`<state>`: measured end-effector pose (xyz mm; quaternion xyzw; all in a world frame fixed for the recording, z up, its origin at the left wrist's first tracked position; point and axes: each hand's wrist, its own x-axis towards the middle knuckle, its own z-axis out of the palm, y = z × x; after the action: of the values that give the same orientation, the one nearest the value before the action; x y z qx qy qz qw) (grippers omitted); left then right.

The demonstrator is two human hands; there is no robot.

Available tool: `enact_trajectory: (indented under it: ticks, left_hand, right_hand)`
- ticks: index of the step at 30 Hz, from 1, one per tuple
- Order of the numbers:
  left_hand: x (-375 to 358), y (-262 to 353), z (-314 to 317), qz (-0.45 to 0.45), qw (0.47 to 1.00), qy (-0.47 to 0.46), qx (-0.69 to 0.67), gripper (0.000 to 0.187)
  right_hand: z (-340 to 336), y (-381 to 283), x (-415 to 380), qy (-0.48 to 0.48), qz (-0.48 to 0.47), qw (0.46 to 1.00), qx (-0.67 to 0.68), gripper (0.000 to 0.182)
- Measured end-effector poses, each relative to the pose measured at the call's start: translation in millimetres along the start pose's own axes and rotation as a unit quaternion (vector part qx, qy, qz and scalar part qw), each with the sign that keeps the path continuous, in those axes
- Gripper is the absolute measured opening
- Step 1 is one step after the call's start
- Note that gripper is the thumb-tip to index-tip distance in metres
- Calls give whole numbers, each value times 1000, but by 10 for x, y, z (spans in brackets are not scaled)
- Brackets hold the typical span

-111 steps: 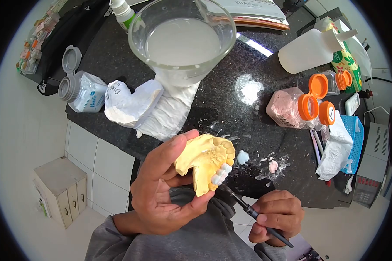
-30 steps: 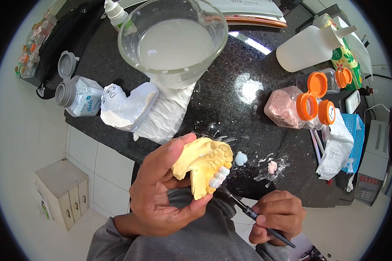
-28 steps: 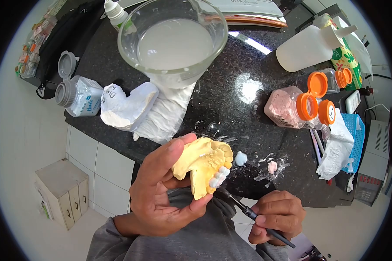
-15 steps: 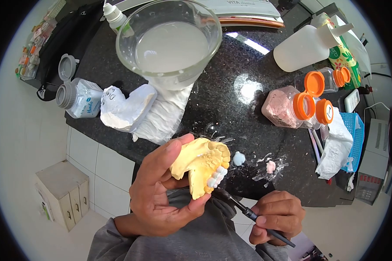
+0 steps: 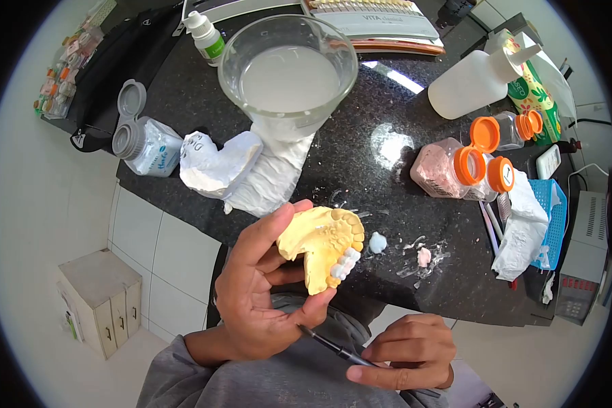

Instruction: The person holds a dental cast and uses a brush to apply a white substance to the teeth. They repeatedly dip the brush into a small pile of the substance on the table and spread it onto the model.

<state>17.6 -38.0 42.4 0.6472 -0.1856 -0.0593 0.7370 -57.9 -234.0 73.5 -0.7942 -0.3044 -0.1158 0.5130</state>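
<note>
Left hand (image 5: 262,299): thumb and fingers curved, gripping the matte yellow, arch-shaped model (image 5: 318,234) by its edges near the glossy, speckled counter (image 5: 350,156). White teeth (image 5: 347,264) line one side. Right hand (image 5: 413,353): fingers pinched on the slim black tool (image 5: 326,342). Case (image 5: 387,28) lettering: "VITA". White block (image 5: 214,170): handwriting, partly legible.

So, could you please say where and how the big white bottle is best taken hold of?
Probably around the broad body of the big white bottle, coming from the left of the view: that side faces dark worktop, while the narrow nozzle points right, where the flowered packet is.
</note>
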Motion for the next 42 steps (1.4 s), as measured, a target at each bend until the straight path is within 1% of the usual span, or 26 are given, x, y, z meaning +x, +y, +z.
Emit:
enact_trajectory:
  ticks: [2,4,5,6,7,8,10,11,13,15,17,21,25,27,34,37,39,40,41,42]
  left_hand:
    - [0,-5,0,3,1000,3,1,79]
    - [3,4,-8,-2,1000,1,-5,79]
    - [3,10,-13,-9,1000,-2,-9,79]
    - [7,16,-14,-8,1000,-4,-9,79]
    - [14,23,-15,-14,1000,-5,-20,79]
    - [21,30,-15,-21,999,-7,-30,79]
    - [29,45,-26,-29,999,-11,-33,78]
    - [31,52,-32,-38,999,-12,-36,78]
    - [39,65,-44,-45,998,-20,-37,79]
    - [42,63,-58,-53,997,-26,-41,79]
    - [34,56,-77,-46,998,-37,-26,81]
    - [22,32,-75,-50,998,-23,-22,82]
    - [29,21,-84,-47,998,-22,-20,83]
    - [35,22,-82,-40,999,-22,-9,84]
    - [37,15,-94,-39,999,-29,-13,84]
    - [46,21,-95,-28,999,-40,-4,84]
    - [46,36,-77,-46,998,-30,-18,83]
    - [42,38,-81,-44,999,-25,-15,83]
    - [38,32,-87,-49,998,-31,-23,82]
    - [37,31,-93,-54,997,-38,-32,82]
  right_hand:
    - [-23,-28,-47,-10,8,1000,-10,21]
    - [-95,-38,-149,28,8,999,27,15]
    - [-60,-50,-202,29,8,999,26,15]
    - [-10,-61,-267,142,48,988,40,13]
    - [14,-70,-306,254,88,962,52,12]
    - [10,-75,-312,256,88,961,51,12]
    - [-5,-61,-306,318,164,934,-8,14]
    - [5,-34,-280,320,166,933,-10,14]
    - [54,51,-200,321,188,927,-54,29]
    - [39,72,-186,328,187,925,-52,26]
    - [5,74,-178,313,224,922,-27,15]
    - [10,131,-167,292,239,924,-65,14]
    - [2,131,-141,273,253,925,-69,13]
    - [-1,145,-144,264,230,933,-89,14]
    - [-8,144,-120,245,224,938,-99,15]
    - [-10,129,-146,258,219,937,-84,16]
    - [-26,111,-171,270,211,938,-41,18]
    - [-13,122,-184,244,197,946,-78,25]
    - [-13,117,-183,241,193,948,-74,25]
    - [-14,110,-184,239,168,955,-53,24]
